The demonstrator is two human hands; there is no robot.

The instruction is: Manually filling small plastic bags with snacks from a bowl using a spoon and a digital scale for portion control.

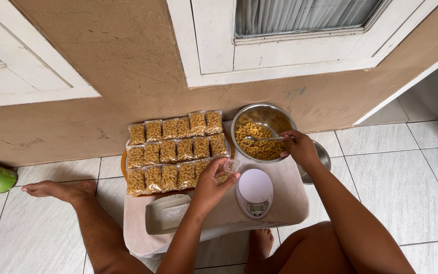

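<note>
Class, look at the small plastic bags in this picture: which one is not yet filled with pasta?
The clear bag held in the left hand, above the scale. It is empty; the others lie filled in rows.

left hand (211, 185) grip: small clear bag (231, 166) | right hand (300, 148) grip: spoon (262, 137) in pasta bowl (243, 115) | scale (255, 193) below bag

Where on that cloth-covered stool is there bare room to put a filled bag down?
A bare strip of cloth lies right of the scale, below the steel bowl. A narrower patch runs along the near edge, between the grey sealer and the scale. The far left is crowded with pasta packets. The left hand holds an empty bag there; the right hand holds the spoon.
</note>
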